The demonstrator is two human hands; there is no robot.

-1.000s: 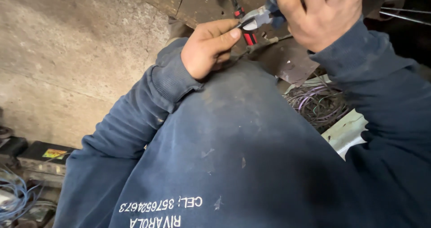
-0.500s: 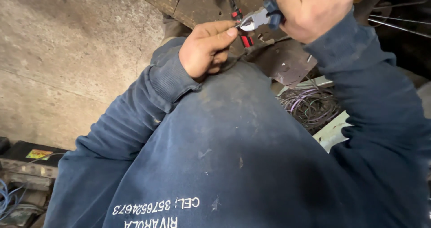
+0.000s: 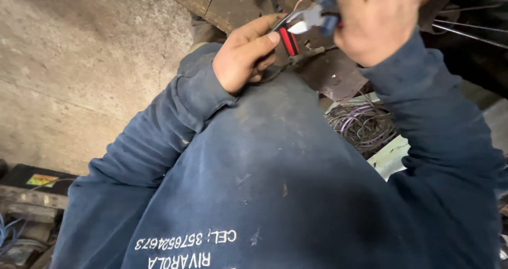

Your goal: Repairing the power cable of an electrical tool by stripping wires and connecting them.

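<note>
Fingers (image 3: 264,38) pinching thin dark wire (image 3: 280,21), blue-handled metal pliers (image 3: 312,17)

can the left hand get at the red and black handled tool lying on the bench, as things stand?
Probably yes: the left hand sits right beside the red and black tool, fingertips almost touching it, with nothing between. The right hand, holding blue-handled pliers, works just above.

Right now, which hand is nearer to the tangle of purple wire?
Right. The right hand is up above the purple wire tangle, gripping blue-handled pliers. The left hand sits farther off to the tangle's left, beside a red-and-black tool handle.
</note>
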